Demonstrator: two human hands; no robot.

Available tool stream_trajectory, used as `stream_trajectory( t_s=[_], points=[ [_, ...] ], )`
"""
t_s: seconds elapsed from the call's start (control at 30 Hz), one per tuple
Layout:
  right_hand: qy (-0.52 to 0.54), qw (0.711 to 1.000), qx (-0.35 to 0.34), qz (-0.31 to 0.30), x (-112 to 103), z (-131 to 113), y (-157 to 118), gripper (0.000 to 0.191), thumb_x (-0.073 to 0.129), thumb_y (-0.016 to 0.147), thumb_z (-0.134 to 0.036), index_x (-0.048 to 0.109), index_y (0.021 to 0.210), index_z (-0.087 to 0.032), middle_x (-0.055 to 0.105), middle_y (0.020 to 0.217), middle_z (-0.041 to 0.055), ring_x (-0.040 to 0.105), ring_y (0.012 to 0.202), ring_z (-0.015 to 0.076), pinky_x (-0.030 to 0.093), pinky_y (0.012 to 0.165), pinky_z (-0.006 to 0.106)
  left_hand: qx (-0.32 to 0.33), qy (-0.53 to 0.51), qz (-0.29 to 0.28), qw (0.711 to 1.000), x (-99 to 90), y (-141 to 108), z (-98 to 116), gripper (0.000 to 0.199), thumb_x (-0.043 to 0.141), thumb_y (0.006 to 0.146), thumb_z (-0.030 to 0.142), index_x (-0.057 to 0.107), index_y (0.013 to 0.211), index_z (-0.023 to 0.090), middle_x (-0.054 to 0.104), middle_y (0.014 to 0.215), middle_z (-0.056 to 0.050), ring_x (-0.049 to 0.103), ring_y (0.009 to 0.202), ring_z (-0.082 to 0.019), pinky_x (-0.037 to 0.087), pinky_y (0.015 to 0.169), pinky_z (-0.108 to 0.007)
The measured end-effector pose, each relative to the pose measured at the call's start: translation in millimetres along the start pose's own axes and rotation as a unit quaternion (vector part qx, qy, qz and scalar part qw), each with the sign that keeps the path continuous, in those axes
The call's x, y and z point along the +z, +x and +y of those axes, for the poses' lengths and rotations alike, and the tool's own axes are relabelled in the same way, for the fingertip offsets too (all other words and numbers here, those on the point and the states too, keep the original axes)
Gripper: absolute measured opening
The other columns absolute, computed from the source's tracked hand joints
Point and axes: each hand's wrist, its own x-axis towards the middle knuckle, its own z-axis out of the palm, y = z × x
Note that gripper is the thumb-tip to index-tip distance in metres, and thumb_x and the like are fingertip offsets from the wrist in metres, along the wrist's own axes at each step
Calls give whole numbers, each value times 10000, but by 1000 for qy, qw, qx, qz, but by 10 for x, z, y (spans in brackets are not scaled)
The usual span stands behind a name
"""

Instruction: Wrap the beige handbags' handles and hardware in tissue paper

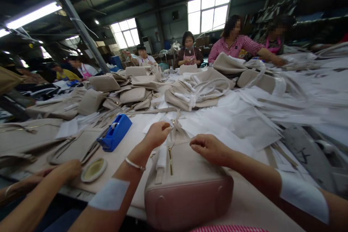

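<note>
A beige bag (201,163) lies on its side in front of me, its base towards me and a gold zipper on its upper face. At its far left corner my left hand (159,133) is closed, fingertips pinched near the strap hardware; what they hold is too small to name. My right hand (208,146) rests by the bag's far right edge, fingers curled, thumb near the forefinger; whether anything is between them is hidden. A strap (178,128) with a metal clasp rises between both hands. White wrapping (162,157) covers a handle on the bag's left side.
A blue tape dispenser (116,132) and a round dish (94,170) are to the left, beside another person's hands (66,170). Beige bags (133,95) and white sheets (231,123) cover the table beyond. Several people sit or stand across it. A grey board (307,152) lies at right.
</note>
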Motion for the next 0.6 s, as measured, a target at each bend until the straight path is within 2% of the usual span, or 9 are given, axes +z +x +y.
stream_trajectory(
  t_s=[0.1, 0.17, 0.27, 0.4, 0.47, 0.6],
  points=[
    [-1, 999, -8, -49, 100, -56, 111, 194, 538, 818, -218, 728, 808, -181, 694, 766, 13, 595, 696, 145, 418, 641, 235, -47, -19, -71, 996, 244, 569, 41, 99, 720, 698, 217, 693, 760, 145, 684, 720, -31, 632, 758, -192, 496, 756, -305],
    [-2, 998, 1, -61, 127, -25, 155, 202, 529, 815, -212, 725, 795, -172, 680, 738, 10, 581, 679, 142, 406, 624, 232, -90, -40, -112, 989, 419, 871, -33, 129, 748, 700, 211, 647, 693, 132, 605, 595, 9, 583, 614, -145, 490, 637, -285],
    [-3, 997, 7, -82, 130, 62, 198, 205, 523, 807, -212, 721, 778, -166, 664, 717, 9, 566, 671, 141, 397, 616, 232, -131, -105, -160, 973, 576, 1156, -200, 233, 754, 744, 278, 589, 670, 130, 521, 551, 55, 492, 497, -92, 443, 529, -245],
    [13, 992, 24, -126, 156, 149, 285, 214, 511, 802, -213, 713, 751, -163, 640, 660, -2, 535, 612, 126, 374, 569, 223, -121, -259, -218, 933, 571, 1290, -344, 397, 858, 589, 391, 563, 686, 144, 541, 587, 45, 519, 528, -87, 434, 531, -224],
    [18, 990, 27, -137, 181, 170, 361, 211, 516, 794, -214, 718, 765, -162, 646, 662, -3, 535, 609, 124, 373, 561, 219, -102, -331, -246, 905, 535, 1299, -373, 441, 863, 565, 435, 576, 745, 153, 581, 653, 30, 552, 566, -89, 438, 540, -210],
    [19, 987, 42, -152, 231, 197, 518, 203, 540, 774, -219, 732, 791, -157, 679, 696, 12, 570, 639, 135, 403, 585, 219, -75, -422, -284, 858, 521, 1271, -404, 490, 895, 531, 378, 625, 874, 154, 611, 706, 11, 556, 549, -82, 374, 476, -172]
  ],
)
